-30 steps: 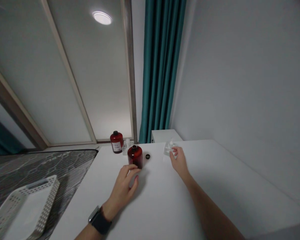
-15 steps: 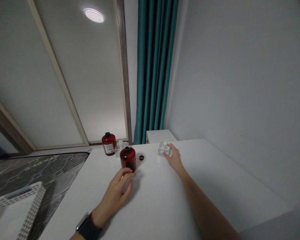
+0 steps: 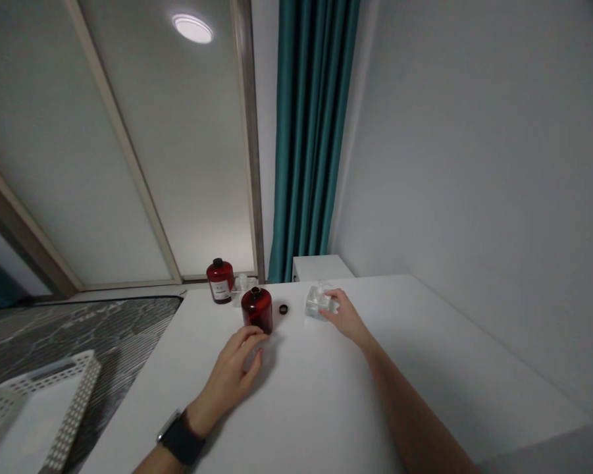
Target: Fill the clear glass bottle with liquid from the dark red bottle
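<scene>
My left hand [image 3: 234, 365], with a dark watch at the wrist, rests in front of an uncapped dark red bottle [image 3: 257, 308]. Its fingers are curved and the thumb is apart; the fingertips overlap the bottle's lower edge, and whether they touch it I cannot tell. My right hand [image 3: 344, 316] has its thumb and fingers closed on the side of a small clear glass bottle [image 3: 316, 301] with a clear top. Between the two bottles lies a small black cap [image 3: 283, 309] on the white table [image 3: 301, 401].
Another red bottle [image 3: 220, 282], labelled and black-capped, stands at the far left of the table. Beside it a second clear glass bottle [image 3: 241, 284] is partly hidden. A white perforated basket [image 3: 76, 401] sits low at left. Behind are a white cabinet [image 3: 320, 267] and a teal curtain [image 3: 309, 131].
My right hand has shifted the clear glass bottle slightly left and nearer to me. My left hand stays by the uncapped red bottle. The whole view has moved a little.
</scene>
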`<state>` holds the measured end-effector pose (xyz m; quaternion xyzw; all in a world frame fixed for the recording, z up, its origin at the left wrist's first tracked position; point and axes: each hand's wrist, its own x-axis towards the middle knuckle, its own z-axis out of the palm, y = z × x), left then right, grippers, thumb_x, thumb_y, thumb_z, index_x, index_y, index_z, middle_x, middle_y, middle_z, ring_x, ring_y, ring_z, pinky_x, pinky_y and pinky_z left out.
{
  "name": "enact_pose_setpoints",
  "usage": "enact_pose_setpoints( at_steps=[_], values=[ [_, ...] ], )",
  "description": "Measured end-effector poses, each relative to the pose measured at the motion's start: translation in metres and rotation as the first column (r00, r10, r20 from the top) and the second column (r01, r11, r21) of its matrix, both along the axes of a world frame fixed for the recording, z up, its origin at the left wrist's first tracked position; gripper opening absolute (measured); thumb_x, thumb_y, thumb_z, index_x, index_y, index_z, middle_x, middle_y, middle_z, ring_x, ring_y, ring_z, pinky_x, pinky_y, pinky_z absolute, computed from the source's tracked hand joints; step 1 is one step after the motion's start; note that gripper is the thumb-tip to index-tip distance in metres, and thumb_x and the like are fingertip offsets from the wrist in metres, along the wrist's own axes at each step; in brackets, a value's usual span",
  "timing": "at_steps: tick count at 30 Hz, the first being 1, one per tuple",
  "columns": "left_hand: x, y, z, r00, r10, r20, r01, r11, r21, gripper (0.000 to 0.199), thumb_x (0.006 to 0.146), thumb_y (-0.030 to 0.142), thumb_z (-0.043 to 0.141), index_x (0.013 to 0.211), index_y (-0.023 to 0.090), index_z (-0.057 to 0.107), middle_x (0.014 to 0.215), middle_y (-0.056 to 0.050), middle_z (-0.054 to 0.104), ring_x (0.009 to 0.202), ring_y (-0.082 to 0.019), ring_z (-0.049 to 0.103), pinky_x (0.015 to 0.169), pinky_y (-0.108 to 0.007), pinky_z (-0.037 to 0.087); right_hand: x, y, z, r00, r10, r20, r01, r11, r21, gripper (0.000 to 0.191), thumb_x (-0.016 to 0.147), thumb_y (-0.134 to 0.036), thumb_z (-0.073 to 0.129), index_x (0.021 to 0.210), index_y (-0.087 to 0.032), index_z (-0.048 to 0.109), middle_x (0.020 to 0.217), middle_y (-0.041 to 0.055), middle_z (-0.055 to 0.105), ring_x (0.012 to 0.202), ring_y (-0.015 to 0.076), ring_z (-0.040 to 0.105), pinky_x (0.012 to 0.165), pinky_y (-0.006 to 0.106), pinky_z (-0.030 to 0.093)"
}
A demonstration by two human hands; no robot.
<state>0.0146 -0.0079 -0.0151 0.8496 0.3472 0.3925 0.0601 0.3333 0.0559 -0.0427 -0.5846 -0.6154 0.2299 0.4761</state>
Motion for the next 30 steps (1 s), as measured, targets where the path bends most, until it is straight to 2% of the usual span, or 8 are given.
enact_pose_setpoints(
  at_steps=[6,11,15,22,30],
  values=[
    [-0.001,0.001,0.003,0.999,0.017,0.038,-0.016,1.000,-0.021,0.025,0.095,0.015,0.047,0.116,0.021,0.059,0.112,-0.010,0.064,0.106,-0.023,0.063,0.091,-0.038,0.054,-0.020,-0.019,0.016,0.977,0.212,-0.010,-0.212,0.972,-0.096,0.052,0.067,-0.024,0.078,0.111,-0.023,0.051,0.118,0.0052,0.061,0.111,0.0235,0.059,0.096,0.042,0.046],
    [0.001,-0.001,0.007,0.996,0.022,0.087,-0.017,0.998,-0.059,0.021,0.096,0.017,0.049,0.113,0.020,0.059,0.107,-0.009,0.064,0.101,-0.022,0.063,0.088,-0.037,0.053,-0.040,-0.035,0.027,0.916,0.397,-0.048,-0.400,0.902,-0.164,0.066,0.067,-0.017,0.081,0.124,-0.022,0.048,0.126,0.0095,0.061,0.105,0.0219,0.063,0.092,0.040,0.051],
    [0.002,-0.003,0.010,0.989,0.025,0.145,-0.010,0.995,-0.103,0.018,0.095,0.018,0.053,0.111,0.020,0.060,0.104,-0.009,0.064,0.099,-0.022,0.061,0.086,-0.037,0.052,-0.060,-0.047,0.032,0.858,0.507,-0.080,-0.513,0.839,-0.180,0.068,0.067,-0.016,0.083,0.126,-0.023,0.049,0.127,0.0093,0.061,0.110,0.0235,0.063,0.097,0.043,0.051],
    [0.002,-0.004,0.011,0.987,-0.009,0.163,0.036,0.986,-0.163,0.023,0.091,0.023,0.062,0.114,0.021,0.060,0.108,-0.009,0.063,0.103,-0.024,0.056,0.089,-0.040,0.050,-0.095,-0.066,0.034,0.814,0.578,-0.048,-0.577,0.799,-0.168,0.068,0.068,-0.019,0.085,0.127,-0.024,0.050,0.128,0.0078,0.058,0.112,0.0242,0.061,0.098,0.043,0.051],
    [0.002,-0.006,0.012,0.988,-0.023,0.151,0.056,0.974,-0.217,0.015,0.092,0.023,0.062,0.106,0.021,0.062,0.107,-0.007,0.061,0.105,-0.024,0.051,0.093,-0.041,0.046,-0.109,-0.077,0.044,0.829,0.555,0.059,-0.538,0.823,-0.185,0.068,0.068,-0.017,0.085,0.125,-0.022,0.049,0.124,0.0088,0.058,0.111,0.0255,0.060,0.099,0.044,0.049]
  ],
)
